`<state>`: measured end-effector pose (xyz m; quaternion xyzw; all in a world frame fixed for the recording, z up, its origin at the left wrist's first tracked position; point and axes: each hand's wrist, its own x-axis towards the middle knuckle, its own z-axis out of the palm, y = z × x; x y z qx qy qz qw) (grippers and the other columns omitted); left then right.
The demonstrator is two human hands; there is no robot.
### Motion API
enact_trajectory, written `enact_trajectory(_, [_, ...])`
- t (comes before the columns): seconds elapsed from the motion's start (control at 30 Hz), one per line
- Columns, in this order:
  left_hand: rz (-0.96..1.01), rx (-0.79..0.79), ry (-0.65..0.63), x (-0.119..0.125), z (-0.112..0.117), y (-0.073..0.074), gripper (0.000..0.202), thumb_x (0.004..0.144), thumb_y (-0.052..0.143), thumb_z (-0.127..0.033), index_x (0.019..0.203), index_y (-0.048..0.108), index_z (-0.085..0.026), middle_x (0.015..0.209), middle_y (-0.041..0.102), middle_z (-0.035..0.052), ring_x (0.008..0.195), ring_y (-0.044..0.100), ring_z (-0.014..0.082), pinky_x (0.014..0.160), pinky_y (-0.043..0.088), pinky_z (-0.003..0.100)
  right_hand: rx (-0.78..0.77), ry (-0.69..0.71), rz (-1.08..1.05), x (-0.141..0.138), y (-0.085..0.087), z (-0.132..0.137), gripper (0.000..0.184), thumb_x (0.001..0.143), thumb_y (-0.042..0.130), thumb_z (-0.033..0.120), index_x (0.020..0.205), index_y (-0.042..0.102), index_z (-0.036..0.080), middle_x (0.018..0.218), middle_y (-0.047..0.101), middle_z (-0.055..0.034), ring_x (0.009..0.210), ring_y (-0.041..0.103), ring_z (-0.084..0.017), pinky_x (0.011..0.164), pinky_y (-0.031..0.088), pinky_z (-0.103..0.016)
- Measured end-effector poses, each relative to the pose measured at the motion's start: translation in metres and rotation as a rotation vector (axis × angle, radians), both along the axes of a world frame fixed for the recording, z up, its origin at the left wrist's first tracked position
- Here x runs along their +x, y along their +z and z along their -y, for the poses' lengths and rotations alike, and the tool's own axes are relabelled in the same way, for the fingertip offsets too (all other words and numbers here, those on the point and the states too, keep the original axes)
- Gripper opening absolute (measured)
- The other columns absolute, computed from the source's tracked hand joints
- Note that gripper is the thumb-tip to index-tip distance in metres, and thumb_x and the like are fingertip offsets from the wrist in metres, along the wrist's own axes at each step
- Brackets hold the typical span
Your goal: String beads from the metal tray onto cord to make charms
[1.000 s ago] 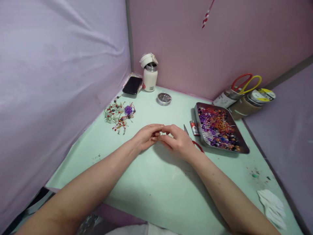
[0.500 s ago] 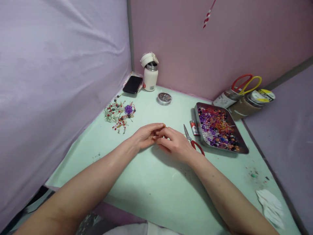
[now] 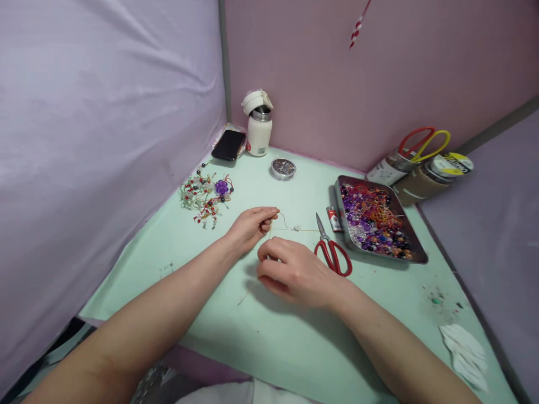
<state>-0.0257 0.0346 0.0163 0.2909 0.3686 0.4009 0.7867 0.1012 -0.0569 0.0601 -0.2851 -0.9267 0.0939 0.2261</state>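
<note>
My left hand [image 3: 251, 226] pinches a thin pale cord [image 3: 290, 228] at mid-table, fingertips closed on it. The cord runs right towards the red-handled scissors [image 3: 332, 250] with a small knot or bead on it. Just below, my right hand [image 3: 290, 272] is closed in a pinch on the same cord, whose loose end trails down-left over the green table [image 3: 269, 331]. A metal tray [image 3: 415, 258] full of mixed beads and coloured cords sits to the right.
A pile of finished beaded pieces [image 3: 205, 194] lies at the left. A phone [image 3: 228, 145], a white flask [image 3: 258, 124] and a round tin [image 3: 283, 168] stand at the back. A lighter [image 3: 334, 219], containers with scissors [image 3: 416, 163] and tissues [image 3: 465, 348] are at the right.
My right hand has pulled back towards me and away from my left hand, drawing the cord out between them. The red scissors, earlier half hidden, now show fully.
</note>
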Motion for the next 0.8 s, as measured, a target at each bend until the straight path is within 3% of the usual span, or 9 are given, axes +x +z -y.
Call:
enact_trajectory(0.13, [-0.096, 0.100, 0.031, 0.000, 0.001, -0.001, 0.025, 0.060, 0.080, -0.028, 0.074, 0.070, -0.011, 0.071, 0.062, 0.0032, 0.053, 0.039, 0.0024, 0.046, 0.027, 0.017, -0.086, 0.025, -0.064, -0.003, 0.009, 0.008, 0.012, 0.087, 0.047, 0.017, 0.081, 0.058, 0.019, 0.088, 0.058, -0.0061, 0.075, 0.049, -0.015, 0.066, 0.041, -0.028])
enact_trajectory(0.2, [-0.146, 0.139, 0.042, 0.001, 0.003, 0.000, 0.026, 0.060, 0.079, -0.031, 0.076, 0.070, -0.012, 0.072, 0.062, 0.0026, 0.051, 0.037, 0.0032, 0.047, 0.027, 0.020, -0.159, -0.028, -0.166, -0.003, 0.011, 0.008, 0.011, 0.087, 0.048, 0.018, 0.081, 0.058, 0.019, 0.087, 0.058, -0.0061, 0.078, 0.051, -0.015, 0.069, 0.043, -0.028])
enact_trajectory(0.27, [-0.204, 0.177, 0.072, 0.002, 0.005, 0.000, 0.025, 0.061, 0.077, -0.033, 0.075, 0.070, -0.014, 0.072, 0.063, 0.0018, 0.051, 0.039, 0.0042, 0.049, 0.029, 0.021, -0.250, -0.180, -0.316, -0.001, 0.010, 0.004, 0.010, 0.086, 0.050, 0.018, 0.079, 0.057, 0.019, 0.083, 0.058, -0.0046, 0.078, 0.052, -0.015, 0.071, 0.043, -0.029])
enact_trajectory(0.4, [-0.348, 0.293, 0.146, 0.005, 0.008, -0.001, 0.018, 0.063, 0.073, -0.031, 0.073, 0.070, -0.015, 0.073, 0.066, 0.0023, 0.062, 0.052, 0.0097, 0.061, 0.039, 0.024, -0.489, -0.605, -0.565, 0.003, 0.001, -0.010, 0.014, 0.080, 0.054, 0.020, 0.067, 0.050, 0.020, 0.067, 0.051, 0.0018, 0.061, 0.045, -0.012, 0.059, 0.038, -0.026])
enact_trajectory(0.47, [-0.416, 0.365, 0.160, 0.006, 0.008, -0.001, 0.015, 0.065, 0.071, -0.029, 0.072, 0.070, -0.015, 0.075, 0.067, 0.0032, 0.070, 0.056, 0.0125, 0.068, 0.042, 0.026, -0.574, -0.719, -0.622, 0.005, -0.005, -0.016, 0.016, 0.077, 0.056, 0.023, 0.064, 0.047, 0.020, 0.062, 0.048, 0.0036, 0.057, 0.042, -0.011, 0.057, 0.036, -0.026])
enact_trajectory(0.57, [-0.496, 0.451, 0.163, 0.006, 0.010, 0.001, 0.013, 0.068, 0.068, -0.028, 0.071, 0.069, -0.016, 0.076, 0.068, 0.0036, 0.074, 0.058, 0.0139, 0.073, 0.043, 0.027, -0.612, -0.784, -0.660, 0.007, -0.010, -0.020, 0.017, 0.074, 0.056, 0.024, 0.061, 0.045, 0.020, 0.060, 0.046, 0.0046, 0.057, 0.041, -0.011, 0.057, 0.035, -0.026])
enact_trajectory(0.8, [-0.606, 0.527, 0.197, 0.005, 0.014, 0.003, 0.013, 0.071, 0.064, -0.029, 0.070, 0.068, -0.016, 0.073, 0.067, 0.0023, 0.070, 0.055, 0.0137, 0.069, 0.042, 0.026, -0.587, -0.864, -0.664, 0.006, -0.015, -0.023, 0.016, 0.072, 0.055, 0.023, 0.060, 0.045, 0.020, 0.058, 0.047, 0.0051, 0.057, 0.041, -0.011, 0.058, 0.034, -0.026])
